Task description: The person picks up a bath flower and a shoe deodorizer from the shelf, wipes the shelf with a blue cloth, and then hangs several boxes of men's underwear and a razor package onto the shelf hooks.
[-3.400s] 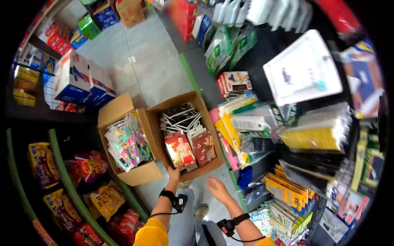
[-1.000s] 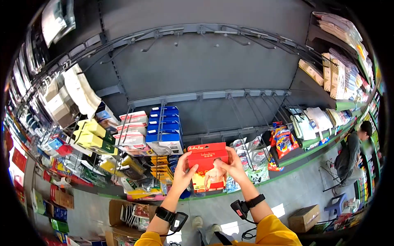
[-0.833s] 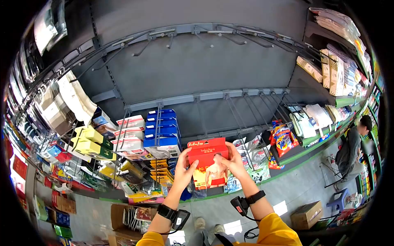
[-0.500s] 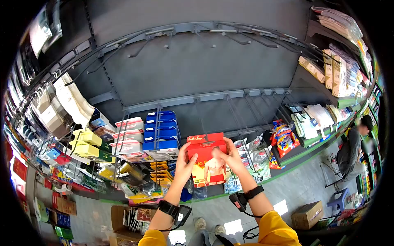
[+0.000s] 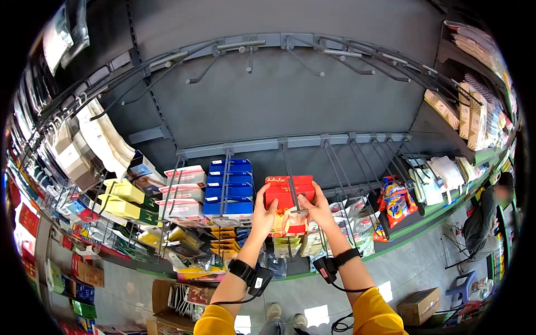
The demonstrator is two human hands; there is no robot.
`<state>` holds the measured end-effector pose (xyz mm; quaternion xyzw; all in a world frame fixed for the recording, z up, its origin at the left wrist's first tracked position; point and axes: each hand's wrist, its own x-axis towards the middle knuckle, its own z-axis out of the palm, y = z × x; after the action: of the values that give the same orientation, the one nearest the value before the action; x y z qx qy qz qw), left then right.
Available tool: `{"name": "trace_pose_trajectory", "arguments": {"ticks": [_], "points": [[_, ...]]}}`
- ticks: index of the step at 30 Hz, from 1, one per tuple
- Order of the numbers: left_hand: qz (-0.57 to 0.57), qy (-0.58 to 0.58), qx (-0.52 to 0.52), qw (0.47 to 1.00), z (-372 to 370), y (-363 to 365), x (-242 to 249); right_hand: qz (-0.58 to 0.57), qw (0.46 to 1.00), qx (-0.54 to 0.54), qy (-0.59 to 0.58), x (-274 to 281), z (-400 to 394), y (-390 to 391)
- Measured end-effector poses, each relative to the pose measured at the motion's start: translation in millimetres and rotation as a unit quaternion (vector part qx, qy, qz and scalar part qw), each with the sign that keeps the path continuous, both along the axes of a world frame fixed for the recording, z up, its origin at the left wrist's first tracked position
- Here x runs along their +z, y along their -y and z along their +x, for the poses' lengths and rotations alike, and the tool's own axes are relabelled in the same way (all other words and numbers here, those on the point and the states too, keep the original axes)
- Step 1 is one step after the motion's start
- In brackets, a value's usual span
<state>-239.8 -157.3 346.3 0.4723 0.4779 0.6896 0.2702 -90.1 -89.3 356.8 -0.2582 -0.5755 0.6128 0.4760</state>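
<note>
A red underwear box (image 5: 279, 195) with a picture of a torso on its front is held upright between both hands at the lower hook rail. My left hand (image 5: 264, 215) grips its left side, thumb on the front. My right hand (image 5: 317, 210) clasps the right side, its thumb also pressed on the front. One metal display hook (image 5: 288, 162) reaches out from the rail and crosses the box's front in this view. To the left hang blue boxes (image 5: 228, 207) in a stack, with white-and-red boxes (image 5: 185, 209) beyond them.
Bagged packs (image 5: 361, 229) and an orange detergent bag (image 5: 397, 202) hang on the right. An open carton (image 5: 162, 296) and a closed carton (image 5: 419, 306) are on the floor. A seated person (image 5: 481, 218) is at the far right. Bare hooks (image 5: 352, 64) jut out above.
Both hands have moved the red box away from me, toward the rail. It now lies behind the hook's outer end in view. The camera view has shifted slightly.
</note>
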Motion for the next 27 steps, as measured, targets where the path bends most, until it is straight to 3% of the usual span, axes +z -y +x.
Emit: {"name": "trace_pose_trajectory", "arguments": {"ticks": [14, 20, 27], "points": [[-0.031, 0.05, -0.029, 0.998, -9.6, -22.2, 0.1, 0.022, 1.0, 0.01, 0.016, 3.5, -6.7, -24.7], [-0.033, 0.017, -0.029, 0.999, 12.2, 17.5, 6.2, 0.076, 0.996, 0.019, 0.047, 7.6, 22.6, 4.9], [-0.045, 0.018, -0.012, 0.999, 48.2, 89.4, 28.9, 0.061, 0.991, 0.064, 0.103, 34.6, 56.9, 65.6]]}}
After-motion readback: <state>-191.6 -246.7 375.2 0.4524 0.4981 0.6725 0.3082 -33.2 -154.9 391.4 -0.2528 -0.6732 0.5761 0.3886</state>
